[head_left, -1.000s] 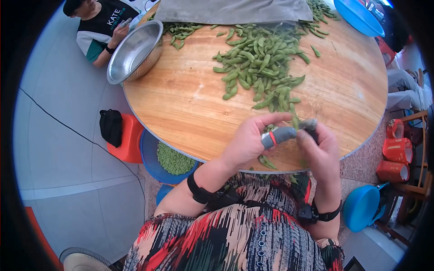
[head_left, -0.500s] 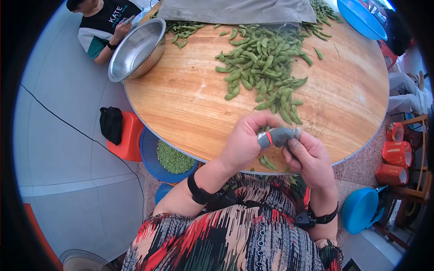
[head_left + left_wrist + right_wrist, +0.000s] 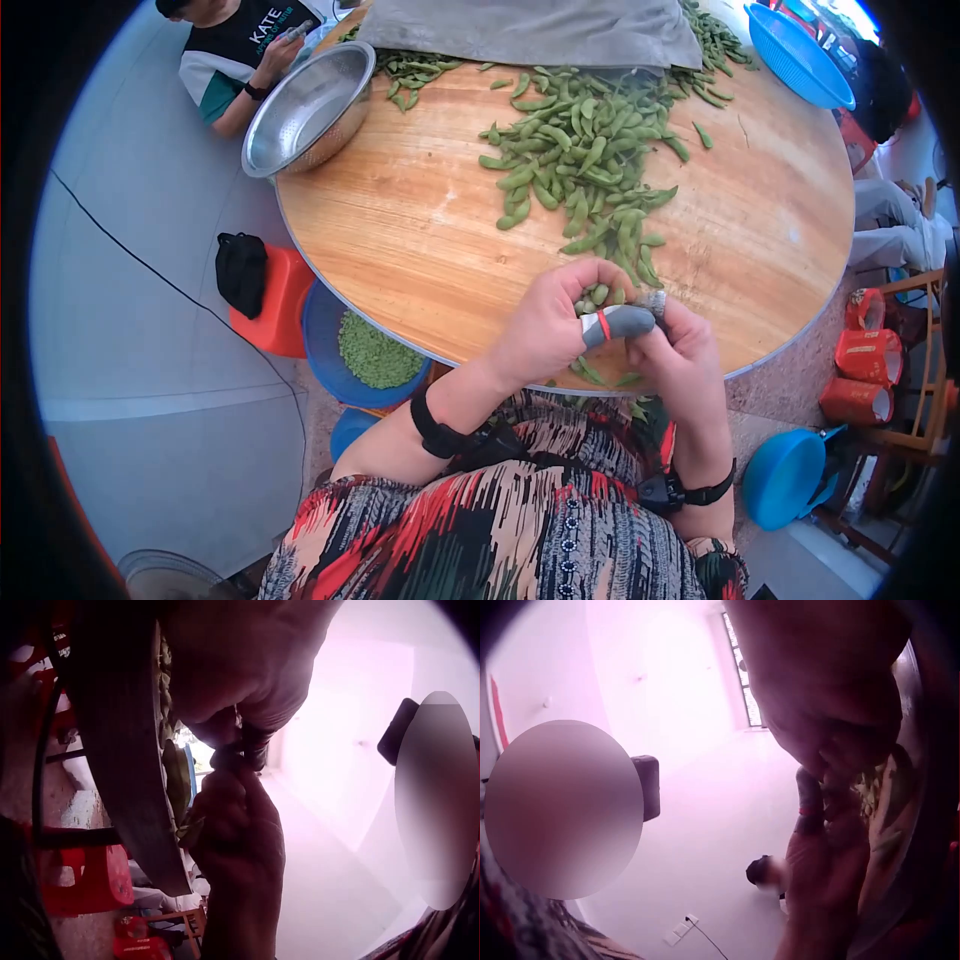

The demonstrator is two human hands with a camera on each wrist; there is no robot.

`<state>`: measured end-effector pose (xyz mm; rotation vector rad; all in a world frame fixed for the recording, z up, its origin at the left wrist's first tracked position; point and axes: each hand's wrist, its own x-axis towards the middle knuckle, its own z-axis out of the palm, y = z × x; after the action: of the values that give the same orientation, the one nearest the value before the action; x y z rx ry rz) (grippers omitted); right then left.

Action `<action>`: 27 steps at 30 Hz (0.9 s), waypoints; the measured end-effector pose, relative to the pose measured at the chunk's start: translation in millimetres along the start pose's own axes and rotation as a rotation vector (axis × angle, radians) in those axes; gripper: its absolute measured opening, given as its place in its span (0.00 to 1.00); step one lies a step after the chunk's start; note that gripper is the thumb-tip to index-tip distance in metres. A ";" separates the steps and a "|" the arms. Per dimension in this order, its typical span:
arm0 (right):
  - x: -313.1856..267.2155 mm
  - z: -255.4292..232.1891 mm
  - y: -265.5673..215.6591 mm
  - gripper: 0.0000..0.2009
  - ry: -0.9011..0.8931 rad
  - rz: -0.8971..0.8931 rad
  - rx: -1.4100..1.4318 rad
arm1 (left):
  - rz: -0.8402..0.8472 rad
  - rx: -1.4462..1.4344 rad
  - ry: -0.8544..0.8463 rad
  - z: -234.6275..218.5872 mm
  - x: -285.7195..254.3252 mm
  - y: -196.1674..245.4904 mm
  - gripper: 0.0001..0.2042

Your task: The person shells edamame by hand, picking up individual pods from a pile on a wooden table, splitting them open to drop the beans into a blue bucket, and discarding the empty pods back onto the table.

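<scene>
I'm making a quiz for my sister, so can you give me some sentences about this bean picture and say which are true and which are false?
1. Green pods lie on the wooden table. True.
2. The metal bowl is at the table's right edge. False: the metal bowl is at the left edge.
3. A red band goes around the grey cover on the left hand. True.
4. The blue tub stands on top of the table. False: the blue tub is lower down, beside the table.
5. The left hand holds some green beans. True.
6. The two hands are far apart. False: the right hand is close to the left one.
</scene>
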<state>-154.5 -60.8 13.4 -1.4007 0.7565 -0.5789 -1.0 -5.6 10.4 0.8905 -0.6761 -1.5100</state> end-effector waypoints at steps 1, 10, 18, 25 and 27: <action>-0.6 -3.6 -3.4 0.07 -0.014 0.116 0.206 | 0.006 -0.002 0.000 -0.8 -0.2 1.1 0.10; -2.3 -6.9 -9.2 0.07 -0.072 0.319 0.676 | 0.588 0.690 -0.018 -5.9 5.6 -2.4 0.11; 5.5 -12.5 -10.2 0.08 0.138 0.069 -0.066 | 0.323 0.699 0.025 -5.2 1.2 -6.4 0.24; 6.0 -11.2 -12.6 0.08 0.049 -0.015 -0.361 | 0.408 0.986 0.101 -1.8 -0.6 -11.8 0.36; 5.6 -4.6 -10.4 0.07 0.077 -0.087 -0.168 | 0.457 1.030 0.114 -2.8 0.9 -10.2 0.36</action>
<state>-153.6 -69.0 22.9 -1.5790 0.8241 -0.6520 -4.3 -4.9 0.3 1.4304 -1.5034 -0.6314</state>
